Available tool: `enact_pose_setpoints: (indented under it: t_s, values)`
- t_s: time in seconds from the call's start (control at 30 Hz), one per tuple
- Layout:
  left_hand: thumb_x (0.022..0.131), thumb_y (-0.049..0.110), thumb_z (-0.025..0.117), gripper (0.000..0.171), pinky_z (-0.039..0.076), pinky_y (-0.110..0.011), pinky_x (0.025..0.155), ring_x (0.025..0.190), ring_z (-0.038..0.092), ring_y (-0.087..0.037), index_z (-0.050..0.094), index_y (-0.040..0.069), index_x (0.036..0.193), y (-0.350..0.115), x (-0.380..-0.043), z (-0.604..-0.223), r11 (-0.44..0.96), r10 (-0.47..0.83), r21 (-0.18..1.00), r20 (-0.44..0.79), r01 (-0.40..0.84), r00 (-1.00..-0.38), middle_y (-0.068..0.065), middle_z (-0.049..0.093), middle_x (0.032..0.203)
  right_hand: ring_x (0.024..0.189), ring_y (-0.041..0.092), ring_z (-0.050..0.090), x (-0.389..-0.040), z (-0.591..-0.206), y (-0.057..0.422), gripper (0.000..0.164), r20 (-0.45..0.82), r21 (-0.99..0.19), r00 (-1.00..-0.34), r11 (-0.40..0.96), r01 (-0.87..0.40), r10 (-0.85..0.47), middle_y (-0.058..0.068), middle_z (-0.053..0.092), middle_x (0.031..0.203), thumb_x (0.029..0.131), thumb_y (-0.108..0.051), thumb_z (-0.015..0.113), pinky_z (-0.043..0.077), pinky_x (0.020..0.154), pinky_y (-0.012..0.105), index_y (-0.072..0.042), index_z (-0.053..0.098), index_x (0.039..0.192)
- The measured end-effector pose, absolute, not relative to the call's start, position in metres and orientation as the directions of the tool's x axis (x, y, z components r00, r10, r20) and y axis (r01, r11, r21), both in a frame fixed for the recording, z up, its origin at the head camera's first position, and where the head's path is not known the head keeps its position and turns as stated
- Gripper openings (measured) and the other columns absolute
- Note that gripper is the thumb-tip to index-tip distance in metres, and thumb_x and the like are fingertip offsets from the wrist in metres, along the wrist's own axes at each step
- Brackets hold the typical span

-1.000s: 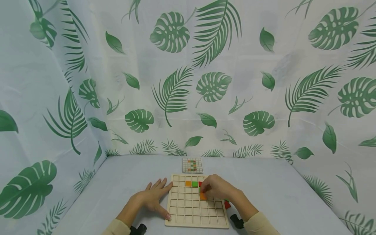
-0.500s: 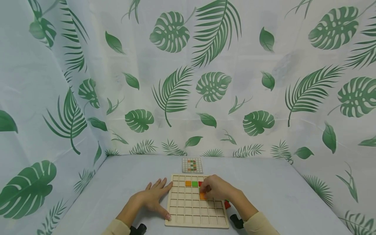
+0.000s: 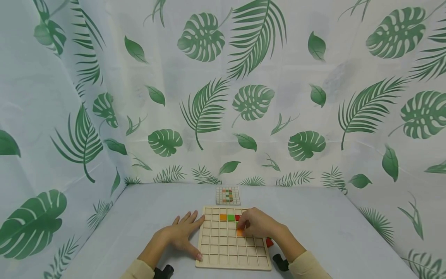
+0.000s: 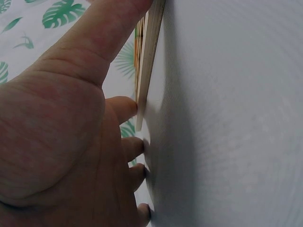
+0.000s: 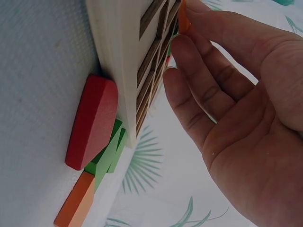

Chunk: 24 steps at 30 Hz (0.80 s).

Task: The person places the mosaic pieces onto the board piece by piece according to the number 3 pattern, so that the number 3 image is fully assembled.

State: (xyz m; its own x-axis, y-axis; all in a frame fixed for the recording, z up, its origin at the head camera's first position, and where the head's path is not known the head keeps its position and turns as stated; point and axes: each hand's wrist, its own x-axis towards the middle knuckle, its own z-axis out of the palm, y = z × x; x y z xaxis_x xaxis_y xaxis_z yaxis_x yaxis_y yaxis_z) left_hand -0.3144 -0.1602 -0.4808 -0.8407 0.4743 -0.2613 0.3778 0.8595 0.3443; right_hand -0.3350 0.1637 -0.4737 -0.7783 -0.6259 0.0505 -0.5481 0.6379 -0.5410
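A wooden grid board (image 3: pixel 219 250) lies on the table. Along its upper part sit an orange tile (image 3: pixel 223 217), a green tile (image 3: pixel 231 217) and a red tile (image 3: pixel 238 217). My right hand (image 3: pixel 260 223) is over the board below them, thumb and fingertips pinching another orange tile (image 3: pixel 239 232), also visible in the right wrist view (image 5: pixel 183 20). The hand partly hides the cells beneath it. My left hand (image 3: pixel 181 235) spreads at the board's left side, thumb on the lower left corner and a fingertip touching the edge (image 4: pixel 147 61).
Beyond the board lies a small pattern card (image 3: pixel 228 196) printed with coloured squares. Against the board's right side are loose pieces: a red one (image 5: pixel 93 125), green ones (image 5: pixel 106 157) and an orange one (image 5: pixel 75 201). Black objects (image 3: pixel 280 262) show by both wrists. Leaf-print cloth surrounds the table.
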Motion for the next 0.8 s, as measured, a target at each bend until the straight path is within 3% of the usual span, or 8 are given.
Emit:
enact_pose_setpoints:
  t_s: [0.6, 0.8]
  values:
    - [0.062, 0.075, 0.086, 0.133, 0.005, -0.070, 0.127, 0.163, 0.008, -0.039, 0.025, 0.023, 0.167, -0.160, -0.314, -0.481, 0.863, 0.467, 0.341, -0.259, 0.372, -0.846, -0.016, 0.013, 0.175, 0.077, 0.002, 0.059, -0.334, -0.471, 0.165, 0.017, 0.028, -0.534, -0.787, 0.656, -0.533, -0.616, -0.013, 0.071, 0.090, 0.082, -0.005, 0.086, 0.053, 0.068, 0.021, -0.018, 0.084, 0.093]
    - [0.061, 0.076, 0.086, 0.133, 0.005, -0.070, 0.127, 0.163, 0.008, -0.039, 0.025, 0.023, 0.167, -0.159, -0.315, -0.481, 0.866, 0.463, 0.336, -0.262, 0.369, -0.847, -0.015, 0.013, 0.175, 0.083, 0.008, 0.061, -0.336, -0.466, 0.174, 0.017, 0.056, -0.540, -0.795, 0.652, -0.533, -0.604, -0.006, 0.075, 0.097, 0.086, -0.006, 0.083, 0.055, 0.074, 0.024, -0.015, 0.083, 0.100]
